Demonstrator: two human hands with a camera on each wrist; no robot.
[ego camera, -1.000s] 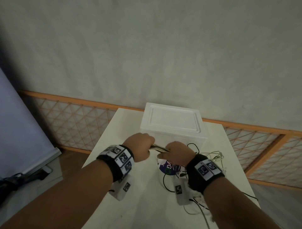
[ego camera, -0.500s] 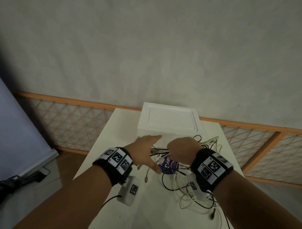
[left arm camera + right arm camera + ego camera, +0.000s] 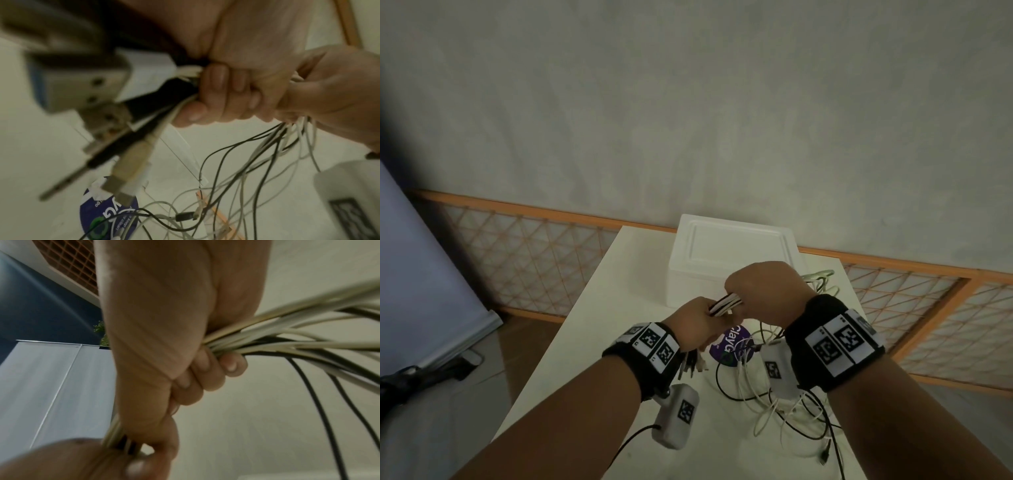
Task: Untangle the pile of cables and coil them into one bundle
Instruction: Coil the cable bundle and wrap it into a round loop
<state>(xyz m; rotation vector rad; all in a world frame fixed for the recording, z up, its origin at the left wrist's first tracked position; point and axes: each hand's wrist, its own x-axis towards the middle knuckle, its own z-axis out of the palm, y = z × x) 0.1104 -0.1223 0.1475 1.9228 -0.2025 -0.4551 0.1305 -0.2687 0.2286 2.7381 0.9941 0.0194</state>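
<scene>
Both hands hold one gathered bunch of black and white cables (image 3: 725, 303) above the white table (image 3: 599, 329). My left hand (image 3: 695, 320) grips the bunch near the plug ends; several connectors (image 3: 123, 172) stick out below its fist (image 3: 222, 91). My right hand (image 3: 763, 291) grips the same bunch just to the right, fingers curled round the strands (image 3: 267, 337). The loose lengths (image 3: 784, 407) trail from it down onto the table in a tangle.
A white lidded foam box (image 3: 732, 253) stands at the back of the table behind the hands. A round purple sticker (image 3: 731, 346) lies on the table under them. An orange lattice fence (image 3: 524, 257) runs along the wall. A grey panel (image 3: 417, 274) leans at the left.
Half a second ago my left hand lay open over the cables on the table. Now it grips the bunch beside the right hand, and both have risen.
</scene>
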